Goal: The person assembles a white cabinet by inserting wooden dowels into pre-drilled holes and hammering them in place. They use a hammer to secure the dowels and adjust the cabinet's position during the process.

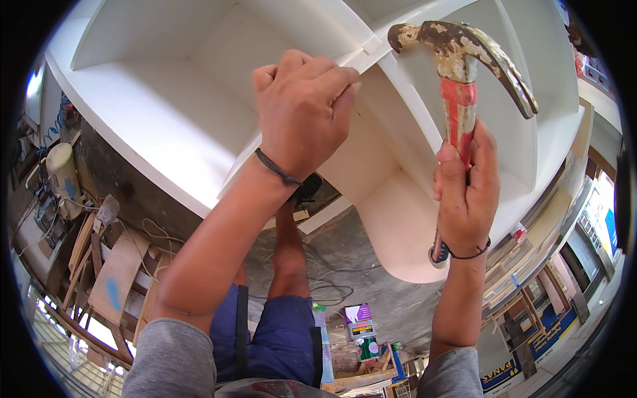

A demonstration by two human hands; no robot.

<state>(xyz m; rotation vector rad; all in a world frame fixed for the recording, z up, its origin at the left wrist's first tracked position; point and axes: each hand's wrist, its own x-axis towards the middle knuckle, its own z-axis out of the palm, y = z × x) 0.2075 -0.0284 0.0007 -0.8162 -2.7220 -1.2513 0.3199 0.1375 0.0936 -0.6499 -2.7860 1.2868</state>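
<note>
A claw hammer [459, 93] with a worn, paint-spotted head and red wrapping on its neck is upright in my right hand [468, 196]. My fingers wrap round its handle, and the handle's dark end shows below the hand. My left hand [302, 99] is closed, thumb against fingers, over the front edge of a white divider panel [373, 45]. Whatever it pinches is hidden by the fingers. Both hands are above a large white cabinet [133, 99] with open compartments and curved edges. The hammer head is to the right of my left hand, apart from it.
A beige tank-like machine [61, 166] and scrap boards [118, 278] lie on the left. Thin cables [332, 288] cross the grey floor by my feet. Several cans and boxes [360, 325] stand below. Wooden frames [531, 298] and long boards are at the right.
</note>
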